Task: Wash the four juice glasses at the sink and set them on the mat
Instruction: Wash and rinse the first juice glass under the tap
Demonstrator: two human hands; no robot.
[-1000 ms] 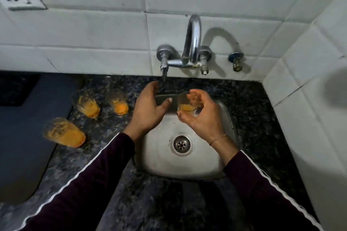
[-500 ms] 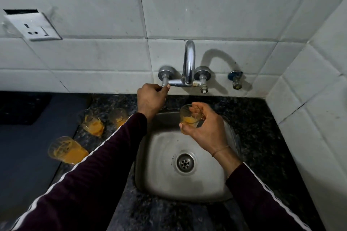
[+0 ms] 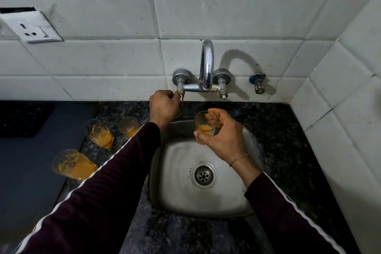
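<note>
**First glass held at the tap, three more waiting**

Head view: since a second earlier, the left hand (image 3: 164,107) had left the glass and gone up to the left tap handle (image 3: 181,94), where its fingers (image 3: 171,94) were curled, pinching the small handle. The right hand (image 3: 221,138) had stayed over the far part of the sink (image 3: 206,198), fingers wrapped round the held juice glass (image 3: 205,125), which sat tilted and had orange residue in its bottom.

No water could be seen running from the spout (image 3: 207,64), so washing looked barely begun. Judging by that, none of the four was clean. Three dirty glasses stood left of the sink: the near glass (image 3: 73,165) at the edge of the blue mat (image 3: 26,171), the middle glass (image 3: 101,133) and the far glass (image 3: 128,127) on the dark speckled counter (image 3: 278,130). All three showed orange streaks or dregs. What was left, then, was nearly everything: rinsing each in turn and setting all four on the mat.

The counter was dark granite, the steel sink set into it with its drain (image 3: 204,175) open. White tiles covered the far and right walls, a power socket (image 3: 33,27) was fixed on the far left, and a separate valve (image 3: 257,83) sat right of the tap.
</note>
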